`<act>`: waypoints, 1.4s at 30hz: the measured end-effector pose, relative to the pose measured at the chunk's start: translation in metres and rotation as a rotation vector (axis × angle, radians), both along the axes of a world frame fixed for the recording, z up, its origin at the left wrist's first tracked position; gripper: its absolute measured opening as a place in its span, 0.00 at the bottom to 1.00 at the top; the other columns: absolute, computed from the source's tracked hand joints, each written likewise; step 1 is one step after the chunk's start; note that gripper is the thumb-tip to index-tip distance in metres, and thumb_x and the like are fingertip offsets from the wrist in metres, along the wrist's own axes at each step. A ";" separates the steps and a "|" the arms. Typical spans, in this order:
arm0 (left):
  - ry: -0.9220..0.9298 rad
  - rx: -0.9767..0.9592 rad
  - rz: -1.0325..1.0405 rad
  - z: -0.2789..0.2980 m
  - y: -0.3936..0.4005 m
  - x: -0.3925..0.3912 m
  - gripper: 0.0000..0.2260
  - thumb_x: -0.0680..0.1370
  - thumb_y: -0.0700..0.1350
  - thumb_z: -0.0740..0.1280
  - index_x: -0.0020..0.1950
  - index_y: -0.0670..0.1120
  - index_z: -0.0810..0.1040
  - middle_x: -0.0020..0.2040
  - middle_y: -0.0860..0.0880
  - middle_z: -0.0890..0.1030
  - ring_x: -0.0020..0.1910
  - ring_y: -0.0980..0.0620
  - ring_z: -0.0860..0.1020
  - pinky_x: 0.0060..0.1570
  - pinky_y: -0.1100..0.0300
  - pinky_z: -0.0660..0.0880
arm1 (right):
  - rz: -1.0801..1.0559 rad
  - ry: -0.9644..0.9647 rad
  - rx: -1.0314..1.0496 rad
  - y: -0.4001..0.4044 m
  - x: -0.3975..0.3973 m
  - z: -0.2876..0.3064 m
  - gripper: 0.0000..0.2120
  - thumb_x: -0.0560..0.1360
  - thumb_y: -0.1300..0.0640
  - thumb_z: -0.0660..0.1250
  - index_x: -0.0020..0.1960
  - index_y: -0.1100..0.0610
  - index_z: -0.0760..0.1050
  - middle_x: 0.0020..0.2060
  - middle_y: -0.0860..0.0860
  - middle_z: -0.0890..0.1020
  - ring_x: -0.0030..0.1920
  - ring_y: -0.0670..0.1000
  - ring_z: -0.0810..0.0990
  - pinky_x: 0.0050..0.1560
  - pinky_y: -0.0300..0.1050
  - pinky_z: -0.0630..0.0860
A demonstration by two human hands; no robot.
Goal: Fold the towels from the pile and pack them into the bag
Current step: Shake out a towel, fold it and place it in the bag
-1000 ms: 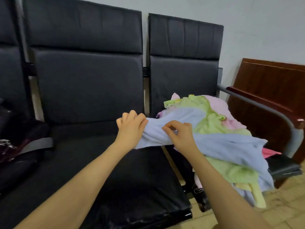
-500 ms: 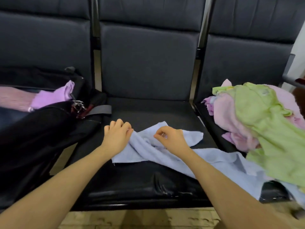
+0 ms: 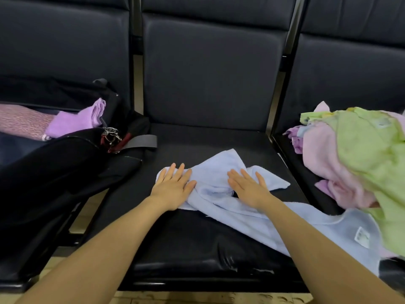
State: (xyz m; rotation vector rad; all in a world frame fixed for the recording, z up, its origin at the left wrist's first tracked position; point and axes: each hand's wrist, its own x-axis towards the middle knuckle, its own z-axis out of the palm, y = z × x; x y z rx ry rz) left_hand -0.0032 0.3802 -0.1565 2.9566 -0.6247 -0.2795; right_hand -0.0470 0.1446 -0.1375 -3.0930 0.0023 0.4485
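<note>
There is only one camera, worn on my head. It looks forward and down at the middle seat (image 3: 197,233) from close above, with my two forearms entering from the bottom edge. The wide lens also catches both neighbour seats.

A light blue towel (image 3: 221,183) lies crumpled on the middle black seat (image 3: 197,238). Both hands press flat on it with straight fingers: the left hand (image 3: 173,187) on its left end, the right hand (image 3: 249,187) near its middle. The towel's right end trails under the pile of green and pink towels (image 3: 359,163) on the right seat. On the left seat an open black bag (image 3: 65,163) holds folded purple towels (image 3: 74,121).
</note>
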 end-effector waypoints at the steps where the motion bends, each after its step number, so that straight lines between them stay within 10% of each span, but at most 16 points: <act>1: -0.023 -0.021 0.000 -0.001 -0.002 0.005 0.25 0.83 0.56 0.42 0.79 0.52 0.41 0.79 0.50 0.40 0.77 0.49 0.37 0.73 0.53 0.36 | -0.014 -0.009 0.004 -0.002 0.005 0.001 0.23 0.84 0.52 0.39 0.78 0.47 0.39 0.77 0.41 0.41 0.77 0.46 0.39 0.74 0.54 0.36; 8: -0.099 -0.221 0.012 -0.002 -0.005 0.012 0.24 0.84 0.54 0.46 0.79 0.52 0.45 0.79 0.51 0.43 0.77 0.51 0.40 0.73 0.54 0.38 | -0.121 -0.177 0.261 0.000 0.015 0.004 0.22 0.83 0.46 0.44 0.76 0.45 0.57 0.76 0.42 0.57 0.77 0.46 0.49 0.72 0.55 0.39; 14: -0.199 -0.225 -0.090 0.016 -0.007 -0.011 0.31 0.74 0.59 0.37 0.59 0.49 0.75 0.60 0.53 0.74 0.62 0.51 0.69 0.60 0.56 0.58 | 0.057 -0.320 0.526 0.020 0.001 0.010 0.11 0.78 0.44 0.62 0.59 0.40 0.75 0.60 0.37 0.72 0.66 0.43 0.62 0.63 0.40 0.50; 18: -0.108 -0.231 -0.109 0.009 -0.004 -0.023 0.17 0.83 0.52 0.49 0.64 0.53 0.73 0.63 0.57 0.73 0.63 0.53 0.67 0.62 0.57 0.55 | 0.090 -0.261 0.512 0.027 -0.001 0.008 0.05 0.75 0.44 0.67 0.52 0.37 0.76 0.58 0.39 0.70 0.61 0.44 0.61 0.59 0.38 0.48; 23: -0.201 -0.274 -0.062 0.003 -0.009 -0.028 0.34 0.72 0.66 0.37 0.66 0.53 0.69 0.63 0.58 0.71 0.63 0.55 0.66 0.58 0.60 0.49 | 0.031 -0.367 0.623 0.030 0.002 0.012 0.08 0.76 0.51 0.68 0.38 0.42 0.76 0.49 0.39 0.77 0.60 0.45 0.70 0.58 0.42 0.53; 27: -0.255 -0.549 -0.017 0.014 -0.024 -0.031 0.27 0.74 0.67 0.47 0.64 0.53 0.70 0.60 0.59 0.71 0.60 0.57 0.68 0.55 0.63 0.50 | -0.039 -0.406 0.830 0.032 0.005 0.033 0.10 0.77 0.53 0.66 0.38 0.41 0.76 0.38 0.41 0.81 0.51 0.48 0.77 0.62 0.52 0.69; 32: -0.240 -0.894 0.045 0.039 -0.036 -0.031 0.06 0.80 0.50 0.63 0.55 0.53 0.77 0.49 0.59 0.78 0.53 0.57 0.74 0.61 0.57 0.63 | 0.038 -0.473 1.013 0.031 -0.003 0.062 0.08 0.77 0.60 0.66 0.42 0.50 0.78 0.35 0.45 0.80 0.39 0.40 0.77 0.53 0.41 0.71; 37: -0.104 -1.022 0.083 0.060 -0.041 -0.040 0.06 0.80 0.49 0.63 0.49 0.50 0.79 0.38 0.61 0.76 0.46 0.58 0.74 0.57 0.55 0.71 | 0.066 -0.441 1.062 0.027 -0.011 0.074 0.07 0.77 0.61 0.66 0.44 0.52 0.80 0.39 0.44 0.82 0.42 0.41 0.79 0.47 0.34 0.72; 42: -0.042 -1.083 0.151 0.070 -0.046 -0.043 0.09 0.82 0.49 0.59 0.44 0.48 0.74 0.35 0.50 0.72 0.41 0.53 0.69 0.44 0.62 0.67 | -0.009 -0.553 1.054 0.029 -0.013 0.070 0.05 0.76 0.56 0.68 0.45 0.47 0.80 0.40 0.46 0.82 0.42 0.41 0.77 0.53 0.47 0.73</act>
